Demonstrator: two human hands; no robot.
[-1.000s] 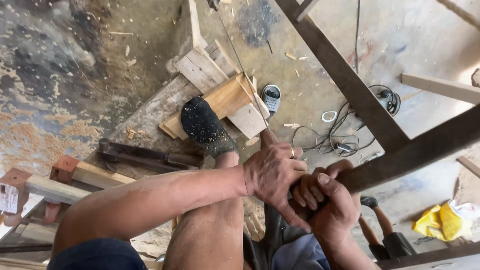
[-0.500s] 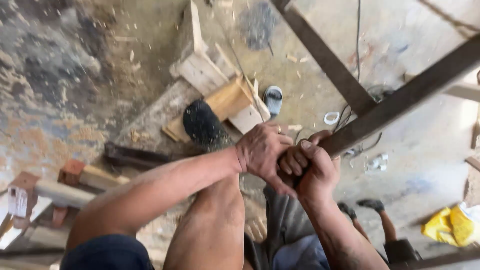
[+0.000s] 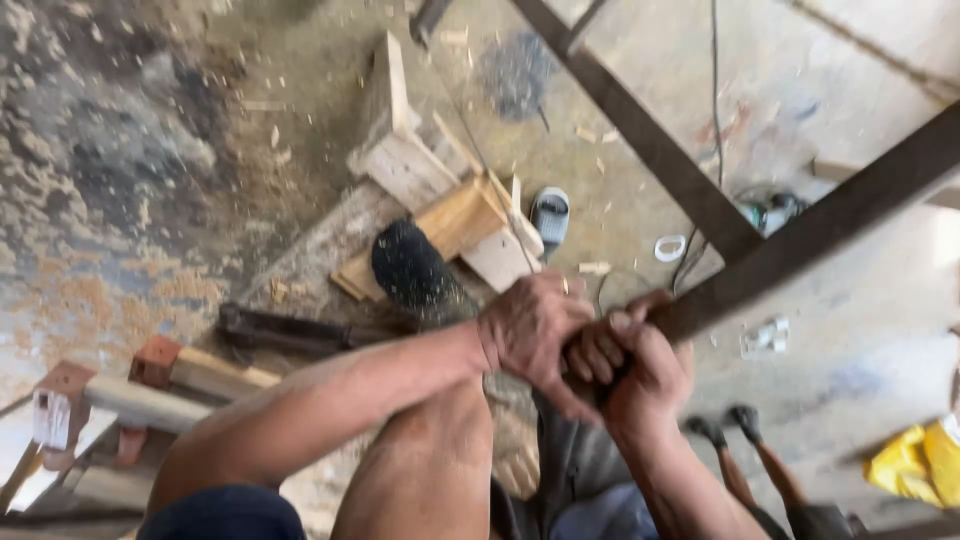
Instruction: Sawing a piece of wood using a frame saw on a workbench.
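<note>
Head view: we are clamping both grips on the dark wooden beam [image 3: 800,245], left hand [image 3: 530,330] overlapping right hand [image 3: 640,375], the beam running toward two o'clock. We are best keeping wrists stacked and the sandalled foot [image 3: 415,270] braced.

Bright daylight falls from the right, washing out the floor [image 3: 860,60] at the upper right corner nearly to white. The left side lies duller. Motion blur softens everything, most on the dark beam [image 3: 800,240] and floor debris; shadows are soft.
</note>
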